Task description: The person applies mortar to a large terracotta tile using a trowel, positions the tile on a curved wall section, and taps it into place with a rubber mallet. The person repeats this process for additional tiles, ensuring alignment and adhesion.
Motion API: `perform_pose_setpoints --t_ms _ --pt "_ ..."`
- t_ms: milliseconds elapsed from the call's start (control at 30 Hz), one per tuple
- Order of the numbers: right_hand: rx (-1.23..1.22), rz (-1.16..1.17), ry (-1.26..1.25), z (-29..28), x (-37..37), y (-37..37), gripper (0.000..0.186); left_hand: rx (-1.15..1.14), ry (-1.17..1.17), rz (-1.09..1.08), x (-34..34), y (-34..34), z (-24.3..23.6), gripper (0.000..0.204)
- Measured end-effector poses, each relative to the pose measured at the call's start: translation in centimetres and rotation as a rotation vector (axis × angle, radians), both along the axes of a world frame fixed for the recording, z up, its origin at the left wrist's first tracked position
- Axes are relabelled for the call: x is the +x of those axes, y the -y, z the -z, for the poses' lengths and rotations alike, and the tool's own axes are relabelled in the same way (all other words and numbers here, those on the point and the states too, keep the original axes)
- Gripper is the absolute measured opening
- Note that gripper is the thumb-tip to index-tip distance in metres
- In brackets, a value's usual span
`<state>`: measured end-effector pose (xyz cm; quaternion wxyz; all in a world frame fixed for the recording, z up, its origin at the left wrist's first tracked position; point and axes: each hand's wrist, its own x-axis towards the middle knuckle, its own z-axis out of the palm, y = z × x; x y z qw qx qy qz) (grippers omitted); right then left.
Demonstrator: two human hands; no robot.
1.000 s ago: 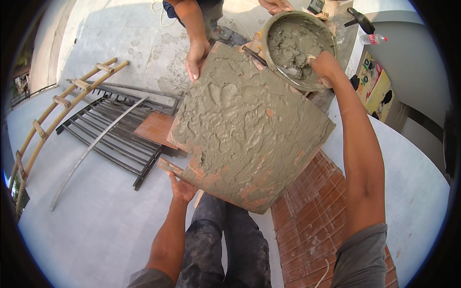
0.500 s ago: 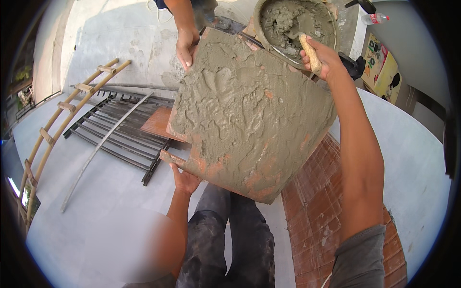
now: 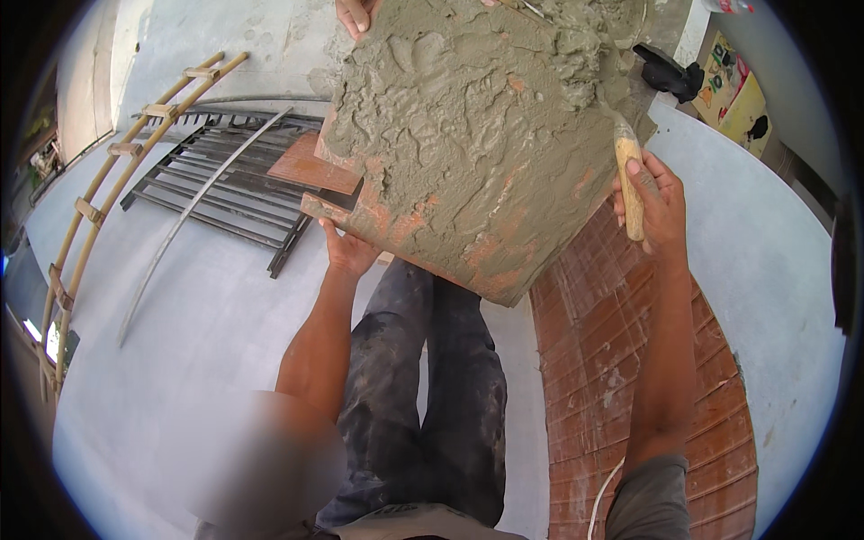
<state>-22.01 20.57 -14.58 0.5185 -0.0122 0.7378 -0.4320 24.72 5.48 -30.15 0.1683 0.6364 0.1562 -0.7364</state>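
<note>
A square terracotta tile [image 3: 329, 212] with a notched corner is held up in front of me, coated in wet grey mortar [image 3: 468, 135]. Reddish patches show through near its close edge. My left hand [image 3: 351, 253] supports the notched near-left corner, fingers underneath. In my right hand [image 3: 660, 205] is a trowel [image 3: 627, 147], gripped by its wooden handle. Its blade end meets a thick mound of mortar [image 3: 585, 76] by the tile's far right edge, and most of the blade is hidden. Another person's hand [image 3: 356, 14] touches the tile's far-left corner.
Black metal grating [image 3: 216, 171] lies at left under a curved pale strip [image 3: 193, 207], with another reddish tile [image 3: 310, 166] on it. Beyond is a bamboo ladder [image 3: 90, 211]. Reddish tiling [image 3: 621, 360] covers the right side. A black object [image 3: 668, 74] sits far right.
My right hand has drawn the trowel from the mortar bucket back to the tile's right edge. The view has shifted, so the tile sits higher and the bucket is largely lost from view.
</note>
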Motion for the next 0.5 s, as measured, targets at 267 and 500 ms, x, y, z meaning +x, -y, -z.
perform_pose_setpoints --t_ms 267,500 --pt "0.092 -0.494 -0.141 0.0 15.5 -11.8 0.038 -0.026 0.026 0.088 0.5 -0.6 0.5 0.119" --pt "0.276 -0.774 -0.422 -1.2 20.3 -11.9 0.037 -0.017 0.021 0.076 -0.3 -0.1 0.0 0.116"
